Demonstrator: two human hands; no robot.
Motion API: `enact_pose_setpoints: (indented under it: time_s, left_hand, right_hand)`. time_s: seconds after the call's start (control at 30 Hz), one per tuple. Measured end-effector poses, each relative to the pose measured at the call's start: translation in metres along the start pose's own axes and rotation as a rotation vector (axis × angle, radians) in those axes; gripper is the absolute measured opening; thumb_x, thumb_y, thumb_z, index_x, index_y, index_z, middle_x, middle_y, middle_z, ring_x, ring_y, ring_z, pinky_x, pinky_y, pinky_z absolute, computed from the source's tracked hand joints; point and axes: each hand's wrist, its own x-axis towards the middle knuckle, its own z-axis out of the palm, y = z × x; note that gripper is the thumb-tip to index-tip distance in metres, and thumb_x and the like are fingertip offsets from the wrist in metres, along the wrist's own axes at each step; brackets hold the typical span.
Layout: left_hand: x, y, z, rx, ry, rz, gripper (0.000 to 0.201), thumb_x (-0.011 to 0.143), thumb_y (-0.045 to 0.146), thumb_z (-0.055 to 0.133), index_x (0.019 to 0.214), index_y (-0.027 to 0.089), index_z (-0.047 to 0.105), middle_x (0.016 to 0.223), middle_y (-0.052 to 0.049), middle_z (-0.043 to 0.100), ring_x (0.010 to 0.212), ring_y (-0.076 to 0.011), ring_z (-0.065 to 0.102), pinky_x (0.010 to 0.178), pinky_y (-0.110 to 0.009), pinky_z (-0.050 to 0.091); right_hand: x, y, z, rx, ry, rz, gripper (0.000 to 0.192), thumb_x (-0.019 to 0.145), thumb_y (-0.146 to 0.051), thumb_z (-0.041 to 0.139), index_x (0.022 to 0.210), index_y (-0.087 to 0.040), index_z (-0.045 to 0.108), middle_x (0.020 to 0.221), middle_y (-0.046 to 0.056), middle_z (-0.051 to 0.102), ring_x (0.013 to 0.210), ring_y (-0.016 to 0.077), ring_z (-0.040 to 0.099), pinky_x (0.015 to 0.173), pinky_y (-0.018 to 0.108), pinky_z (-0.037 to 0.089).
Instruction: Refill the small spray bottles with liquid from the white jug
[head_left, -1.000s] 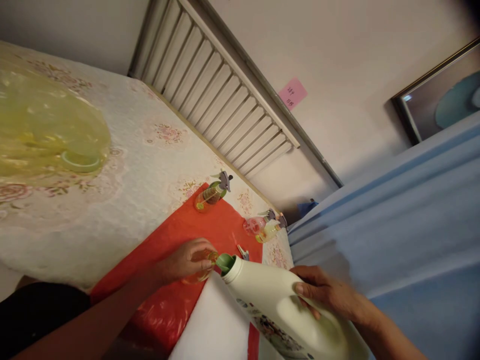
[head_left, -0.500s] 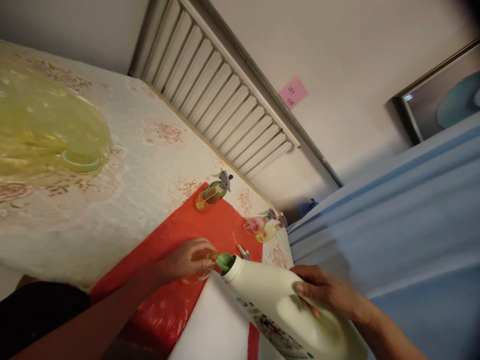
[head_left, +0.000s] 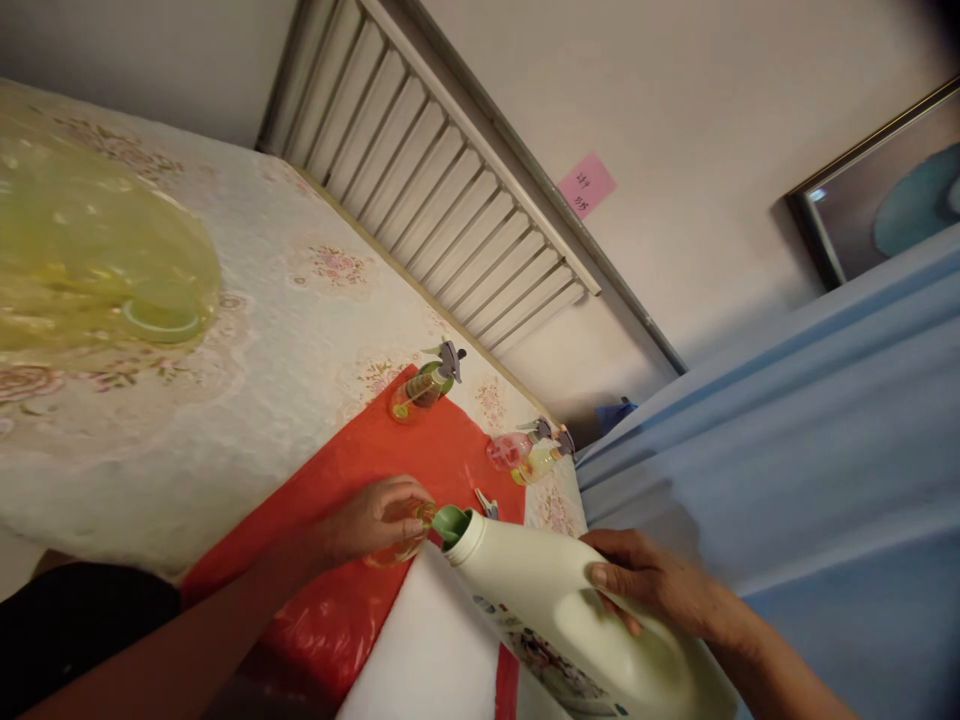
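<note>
Jug of detergent, big white one, is tipped over in the right hand, fingers wrapped tight round its handle/body. Green spout points straight at the small orange bottle w/ its top off, which the left hand is gripping, fingers curled round it, right at the spout. Bottle sits on a red plastic sheet spread over the desk, white sheet just under the jug.

Progress-wise: looks like mid-pour imo. Can't tell how full the little one is, the hand covers most of it. Just past the spout there's a loose sprayer head lying on the red sheet, so prob that goes back on after.

Further out from the left hand, a yellow-green spray bottle w/ sprayer already on, looks filled. Beyond the right hand, a pink one and a pale yellow one, touching, also capped. So approx 3 done, 1 in progress.
</note>
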Motion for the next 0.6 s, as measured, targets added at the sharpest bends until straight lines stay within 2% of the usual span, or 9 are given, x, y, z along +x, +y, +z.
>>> enact_pose_setpoints:
  time_s: [0.6]
  left_hand:
    - [0.0005,-0.0009,0.0002,-0.003,-0.008,-0.011,0.025,0.081,0.036,0.063,0.098,0.018,0.068,0.101,-0.004,0.066,0.099,-0.0219,0.064,0.091,-0.034,0.050]
  right_hand:
    - [0.0012,-0.0025,-0.0013,-0.015,-0.004,-0.001,0.050,0.087,-0.062,0.059,0.086,-0.012,0.062,0.066,0.001,0.055,0.053,0.0090,0.044,0.050,0.021,0.034]
